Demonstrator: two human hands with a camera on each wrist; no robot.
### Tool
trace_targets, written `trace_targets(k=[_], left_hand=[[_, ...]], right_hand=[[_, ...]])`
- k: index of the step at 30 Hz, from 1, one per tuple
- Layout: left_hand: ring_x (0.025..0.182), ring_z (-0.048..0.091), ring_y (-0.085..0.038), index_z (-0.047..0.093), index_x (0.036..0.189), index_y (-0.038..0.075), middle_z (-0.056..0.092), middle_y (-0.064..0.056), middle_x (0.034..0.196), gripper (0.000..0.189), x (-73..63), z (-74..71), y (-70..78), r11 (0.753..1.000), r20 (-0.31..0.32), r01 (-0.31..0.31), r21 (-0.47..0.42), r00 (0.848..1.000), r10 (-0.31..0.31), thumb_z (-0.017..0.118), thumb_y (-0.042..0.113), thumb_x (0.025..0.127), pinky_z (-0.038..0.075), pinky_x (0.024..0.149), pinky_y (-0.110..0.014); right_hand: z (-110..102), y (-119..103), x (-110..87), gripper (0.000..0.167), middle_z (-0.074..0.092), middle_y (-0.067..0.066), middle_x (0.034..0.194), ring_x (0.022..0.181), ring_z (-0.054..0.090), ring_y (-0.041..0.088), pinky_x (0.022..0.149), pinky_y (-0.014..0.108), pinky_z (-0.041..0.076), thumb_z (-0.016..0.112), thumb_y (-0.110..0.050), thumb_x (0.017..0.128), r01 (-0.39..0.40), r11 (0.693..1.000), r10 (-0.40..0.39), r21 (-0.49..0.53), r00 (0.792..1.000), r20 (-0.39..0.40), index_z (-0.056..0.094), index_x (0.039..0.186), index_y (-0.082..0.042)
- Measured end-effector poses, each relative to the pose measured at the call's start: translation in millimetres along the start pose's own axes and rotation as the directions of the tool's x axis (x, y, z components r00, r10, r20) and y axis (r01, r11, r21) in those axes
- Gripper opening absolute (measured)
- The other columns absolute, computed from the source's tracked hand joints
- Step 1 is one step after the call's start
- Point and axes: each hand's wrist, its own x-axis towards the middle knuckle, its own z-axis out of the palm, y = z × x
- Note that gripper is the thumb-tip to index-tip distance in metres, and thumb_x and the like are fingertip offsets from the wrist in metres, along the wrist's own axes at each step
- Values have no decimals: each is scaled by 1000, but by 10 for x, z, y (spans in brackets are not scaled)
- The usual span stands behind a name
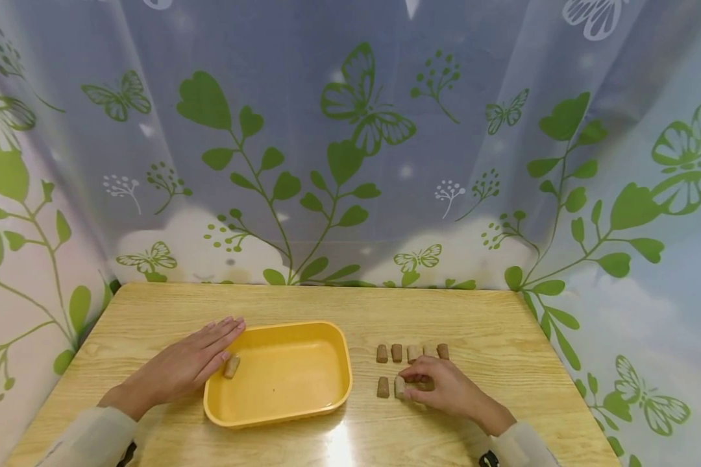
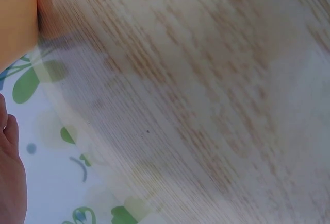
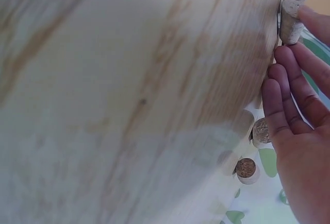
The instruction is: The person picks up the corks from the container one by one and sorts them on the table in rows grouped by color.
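My left hand (image 1: 181,364) rests over the left rim of a yellow plastic tray (image 1: 286,373), its fingers straight. One cork (image 1: 231,368) lies inside the tray near that hand. Right of the tray, my right hand (image 1: 446,388) pinches a light cork (image 1: 400,387) between thumb and forefinger, at the table's surface. The right wrist view shows the thumb and forefinger at opposite ends of this cork (image 3: 292,22). Just left of it stands a brown cork (image 1: 382,387). Part of another brown cork shows under the right hand's fingers.
Behind the right hand, several corks, among them a brown cork (image 1: 396,353), form a row on the wooden table (image 1: 304,305). A curtain (image 1: 304,194) printed with leaves and butterflies hangs behind the table and along both sides.
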Motion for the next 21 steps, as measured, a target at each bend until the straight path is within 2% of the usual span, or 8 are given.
trace_targets(k=[21], left_hand=[[159,44,-31,38,171,13,41,-8,175,56,0,3,-3,1000,10,8,2,1000,-8,50,25,118,-1,130,-9]], right_hand=[[-4,7,-8,36,75,-2,113,98,70,12,84,29,61,81,-35,102,-19,1000,19,-20,1000,-4,79,127,-10]])
